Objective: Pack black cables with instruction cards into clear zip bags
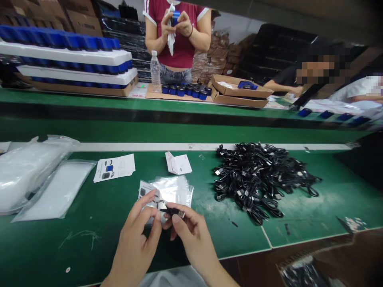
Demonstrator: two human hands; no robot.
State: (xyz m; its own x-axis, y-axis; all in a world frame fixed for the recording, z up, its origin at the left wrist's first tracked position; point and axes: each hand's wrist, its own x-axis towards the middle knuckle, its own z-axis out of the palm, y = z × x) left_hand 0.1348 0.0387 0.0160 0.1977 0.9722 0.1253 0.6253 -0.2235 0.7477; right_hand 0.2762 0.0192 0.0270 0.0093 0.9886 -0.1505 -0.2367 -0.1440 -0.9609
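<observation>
My left hand (136,239) pinches the edge of a small clear plastic bag (172,191) that lies on the green table. Inside or under the bag a printed leaflet (145,190) shows. My right hand (191,235) is closed on a small black USB cable (173,212), its metal plug at my fingertips right by the bag's opening. Both hands meet near the table's front edge, at the middle.
A heap of coiled black cables (260,179) lies to the right. Stacks of leaflets (114,167), folded cards (178,163) and clear bags (32,175) lie left. Across the conveyor (179,131), a person in a red top (178,36) holds a blue item near a water bottle (155,71).
</observation>
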